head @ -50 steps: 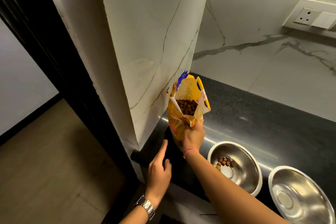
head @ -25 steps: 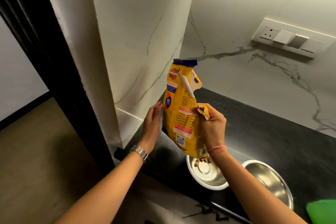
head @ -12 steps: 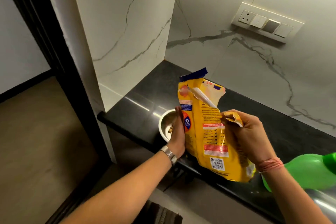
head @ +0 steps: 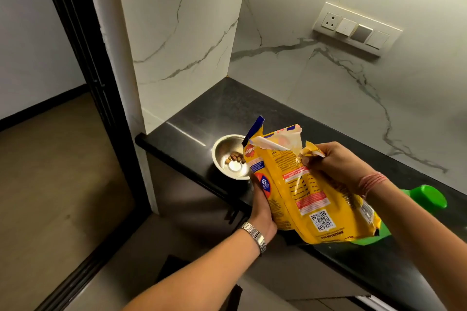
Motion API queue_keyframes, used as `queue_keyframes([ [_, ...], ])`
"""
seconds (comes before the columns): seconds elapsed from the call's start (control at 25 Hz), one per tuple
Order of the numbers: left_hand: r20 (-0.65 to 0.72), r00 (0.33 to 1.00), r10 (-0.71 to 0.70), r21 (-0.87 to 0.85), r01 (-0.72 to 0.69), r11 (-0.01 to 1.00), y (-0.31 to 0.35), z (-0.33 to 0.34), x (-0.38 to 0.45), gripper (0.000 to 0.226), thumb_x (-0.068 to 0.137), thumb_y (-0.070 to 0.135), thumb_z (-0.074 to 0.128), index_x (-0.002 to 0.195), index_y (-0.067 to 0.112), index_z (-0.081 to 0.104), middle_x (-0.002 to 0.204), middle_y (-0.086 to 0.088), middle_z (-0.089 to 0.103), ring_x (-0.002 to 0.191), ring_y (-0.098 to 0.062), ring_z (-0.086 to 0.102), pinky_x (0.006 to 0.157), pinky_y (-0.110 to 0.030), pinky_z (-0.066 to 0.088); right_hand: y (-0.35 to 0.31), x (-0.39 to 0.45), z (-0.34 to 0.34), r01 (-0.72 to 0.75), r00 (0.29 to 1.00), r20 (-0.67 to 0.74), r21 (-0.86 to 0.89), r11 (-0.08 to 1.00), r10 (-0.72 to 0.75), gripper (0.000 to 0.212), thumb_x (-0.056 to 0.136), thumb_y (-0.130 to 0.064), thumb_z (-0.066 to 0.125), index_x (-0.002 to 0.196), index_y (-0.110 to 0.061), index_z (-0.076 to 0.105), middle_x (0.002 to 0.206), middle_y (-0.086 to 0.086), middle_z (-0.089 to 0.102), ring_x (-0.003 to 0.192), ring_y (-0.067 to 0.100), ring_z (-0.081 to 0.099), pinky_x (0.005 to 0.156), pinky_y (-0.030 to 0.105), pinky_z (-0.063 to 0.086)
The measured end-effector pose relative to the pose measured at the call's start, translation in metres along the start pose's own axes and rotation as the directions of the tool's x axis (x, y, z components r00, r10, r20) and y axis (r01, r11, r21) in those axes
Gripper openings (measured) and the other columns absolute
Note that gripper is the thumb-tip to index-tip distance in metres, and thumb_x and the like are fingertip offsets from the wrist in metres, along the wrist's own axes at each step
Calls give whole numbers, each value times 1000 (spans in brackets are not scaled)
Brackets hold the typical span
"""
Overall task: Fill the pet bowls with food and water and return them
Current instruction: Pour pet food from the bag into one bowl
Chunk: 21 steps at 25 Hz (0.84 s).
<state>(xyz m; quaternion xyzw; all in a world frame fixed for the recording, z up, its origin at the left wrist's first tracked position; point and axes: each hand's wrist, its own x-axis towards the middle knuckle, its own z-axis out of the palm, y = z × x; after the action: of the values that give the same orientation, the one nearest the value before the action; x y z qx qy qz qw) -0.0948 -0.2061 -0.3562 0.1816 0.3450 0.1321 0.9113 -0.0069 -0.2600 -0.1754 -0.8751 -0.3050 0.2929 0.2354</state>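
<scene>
Pet food bag (head: 300, 192): yellow pouch with a torn-open top, held tilted above the front edge of the black counter (head: 252, 108), between both hands.
Left hand (head: 262, 212): fingers curled round the bag's lower left side, gripping it; a metal watch (head: 254, 236) on the wrist.
Right hand (head: 336, 164): pinches the torn flap at the bag's upper right; a pink thread band (head: 371, 182) on the wrist.
Steel bowl (head: 231, 158): stands on the counter near its left end and front edge, just beyond the left hand and partly behind the bag; a few brown kibble pieces (head: 235, 158) lie in it.
Green bottle (head: 427, 195): on its side on the counter, behind the bag and right forearm.
Writing: part of a red logo, "edigree"; "NUTRITION" upside down under a QR code; other print too small to read.
Switch panel (head: 356, 29): on the marble wall behind the counter.
</scene>
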Motion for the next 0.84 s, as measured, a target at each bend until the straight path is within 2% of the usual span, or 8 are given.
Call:
queue_keyframes([
  [0.24,-19,995,-94,-22,93,995,10,-10,12,66,82,78,31,112,33,68,108,-4,74,101,-27,69,89,-49,54,-20,25,11,-64,997,46,-97,993,68,14,96,-22,56,101,-20,70,99,7,74,87,22,71,88,44,57],
  [0.4,-24,982,-188,-53,186,981,19,-15,18,67,83,78,27,115,34,66,105,-2,73,99,-26,68,73,-42,57,-35,39,18,-114,990,71,-148,982,125,15,95,-26,57,104,-21,68,99,7,73,87,23,71,87,44,57],
  [0.56,-19,976,-219,-66,217,974,24,-17,18,67,84,77,26,117,33,64,127,-9,64,108,-31,64,87,-49,53,-41,50,23,-113,988,80,-221,969,134,19,95,-27,57,105,-16,69,100,8,73,90,25,71,90,46,56],
  [0.68,-30,965,-261,-82,258,963,27,-18,13,73,82,80,24,118,31,65,126,-9,65,104,-29,65,79,-44,56,-44,57,25,-116,984,98,-264,957,147,16,95,-28,58,102,-19,69,97,6,73,88,24,71,89,46,56],
  [0.84,-40,967,-253,-102,248,963,28,-23,16,76,81,81,24,125,31,61,130,-10,62,111,-30,62,88,-48,53,-46,65,28,-119,979,129,-266,956,158,12,95,-29,58,99,-24,67,97,5,73,87,24,71,88,44,57],
])
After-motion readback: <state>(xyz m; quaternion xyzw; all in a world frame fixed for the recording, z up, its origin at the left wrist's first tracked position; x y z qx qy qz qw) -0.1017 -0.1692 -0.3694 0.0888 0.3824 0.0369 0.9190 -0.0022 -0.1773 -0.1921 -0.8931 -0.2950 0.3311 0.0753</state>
